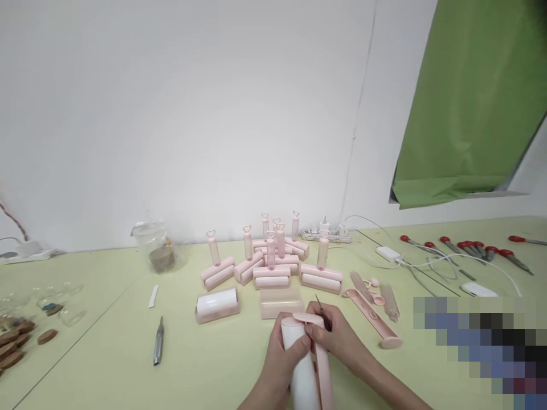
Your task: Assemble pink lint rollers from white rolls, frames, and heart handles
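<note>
My left hand (277, 353) is closed around a white lint roller refill (298, 367), thumb lying across its front. Against the refill's right side stands a long pink roller holder (325, 373), tilted, its rounded end cap partly over the top of the refill. My right hand (339, 333) pinches the holder near that cap. A thin dark pointed tool (320, 304) sticks up from the same hand; its kind is unclear. Just beyond my hands lie a translucent cover (281, 302) and a white refill in a clear cover (217, 306).
Several pink lint rollers (272, 277) with upright handles stand behind. Loose pink holder parts (374, 319) and translucent handles (390, 302) lie right. A metal tool (158, 341) and white strip (153, 296) lie left. Red-handled tools (474, 247), cables and cork lids (12, 344) lie farther out.
</note>
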Demonstrator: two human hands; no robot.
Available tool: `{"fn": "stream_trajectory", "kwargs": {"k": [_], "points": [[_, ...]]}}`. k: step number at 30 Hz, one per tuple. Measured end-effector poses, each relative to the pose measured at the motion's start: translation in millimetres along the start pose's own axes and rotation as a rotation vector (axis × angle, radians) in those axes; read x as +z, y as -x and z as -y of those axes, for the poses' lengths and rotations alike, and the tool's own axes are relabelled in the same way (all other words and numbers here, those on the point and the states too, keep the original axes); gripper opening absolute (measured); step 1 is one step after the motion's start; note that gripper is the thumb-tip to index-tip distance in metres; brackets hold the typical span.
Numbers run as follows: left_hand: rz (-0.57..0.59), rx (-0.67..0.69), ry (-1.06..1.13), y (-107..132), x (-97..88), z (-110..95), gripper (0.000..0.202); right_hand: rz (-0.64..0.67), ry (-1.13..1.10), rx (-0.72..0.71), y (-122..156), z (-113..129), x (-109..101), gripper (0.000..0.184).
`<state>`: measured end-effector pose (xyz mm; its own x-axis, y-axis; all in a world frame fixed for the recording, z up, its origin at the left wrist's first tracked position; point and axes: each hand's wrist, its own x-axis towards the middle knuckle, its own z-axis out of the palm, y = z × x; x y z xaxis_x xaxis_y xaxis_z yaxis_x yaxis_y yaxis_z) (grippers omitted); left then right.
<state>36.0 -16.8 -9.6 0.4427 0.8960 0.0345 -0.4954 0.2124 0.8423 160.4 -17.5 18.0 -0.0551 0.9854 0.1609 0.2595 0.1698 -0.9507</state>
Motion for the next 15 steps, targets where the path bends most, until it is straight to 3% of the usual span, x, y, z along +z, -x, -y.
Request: {"fn": "stream_trajectory", "kwargs": {"k": [6, 10, 12, 15], "points": [[-0.01, 0.089, -0.152, 1, 1.1, -5, 0.033, -0.079, -0.178, -0.075, 0, -16, 9, 0.025], [-0.004, 0.008, -0.076, 0, 0.6, -5, 0.034, -0.019, -0.344, -0.057, 0, -21, 12, 0.031], [-0.105, -0.048, 0.038, -3, -3.4, -11, 0.032, -0.041, -0.443, -0.02, -2, -21, 7, 0.031], [-0.282, -0.005, 0.149, -10, -13.6, -27, 0.026, -0.21, -0.403, 0.02, -8, -12, -13, 0.027]]}}
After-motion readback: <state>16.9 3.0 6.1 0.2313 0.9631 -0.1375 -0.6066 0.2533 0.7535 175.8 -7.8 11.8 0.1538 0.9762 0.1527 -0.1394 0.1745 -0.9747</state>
